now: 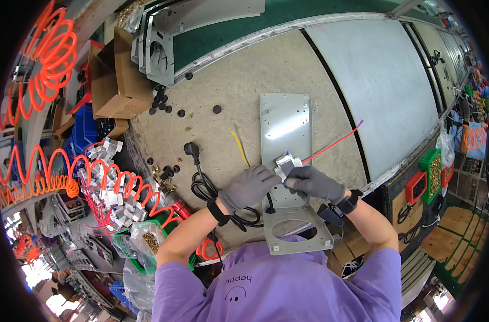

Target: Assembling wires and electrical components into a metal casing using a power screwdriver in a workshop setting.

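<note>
Head cam: L hand (251,188) & R hand (315,183) curled at white part (289,163), lower end hidden; can't tell grips.

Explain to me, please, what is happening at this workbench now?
A person in grey gloves has the left hand and right hand together at a small white part, over a grey metal panel. A red wire extends to the right of the part; a yellow wire shows beyond the left hand. A coiled black power cable lies left of the panel.
</note>
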